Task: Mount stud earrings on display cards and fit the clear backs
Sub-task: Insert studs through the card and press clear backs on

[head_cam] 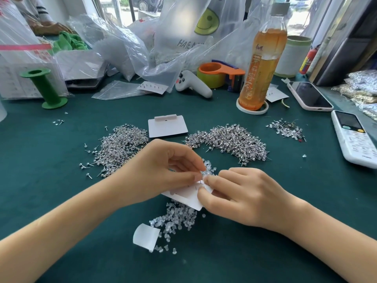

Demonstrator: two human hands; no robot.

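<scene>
A white display card (188,196) is held just above the green table between both hands. My left hand (163,166) pinches its upper edge, fingertips at a thin stud post poking through the card. My right hand (238,193) grips the card's right side, thumb and forefinger closed near the same post. Whether a clear back is between the fingers is too small to tell. Clear backs (175,219) lie in a heap under and in front of the card. Two piles of stud earrings (120,146) (232,139) flank a blank card (167,126).
A small white paper scoop (145,236) lies near the front. A tea bottle (262,58), tape dispenser (220,74), white handheld tool (191,83), green spool (44,88), two phones (310,97) (355,137) and plastic bags (126,48) crowd the back and right. Another person's hand (51,27) is at far left.
</scene>
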